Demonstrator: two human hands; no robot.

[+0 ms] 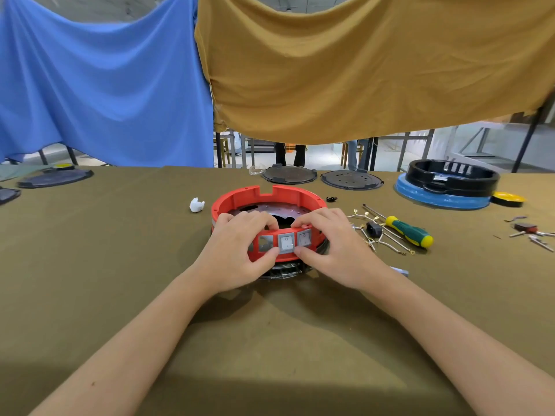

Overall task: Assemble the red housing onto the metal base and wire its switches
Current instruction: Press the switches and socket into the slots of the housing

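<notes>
Red housing (pixel 240 196), metal base (pixel 270 210) inside, gripped by left hand (pixel 240 250) and right hand (pixel 333 244).

Both hands, left hand (pixel 237 250) and right hand (pixel 333 244), grip the red housing (pixel 270 195) at its switches (pixel 286 242), mid-desk (pixel 120 265).

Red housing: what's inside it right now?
Inside the red housing a perforated metal plate shows, with a dark cutout near the front. Both hands cover the front inner wall, hiding the switch backs.
</notes>
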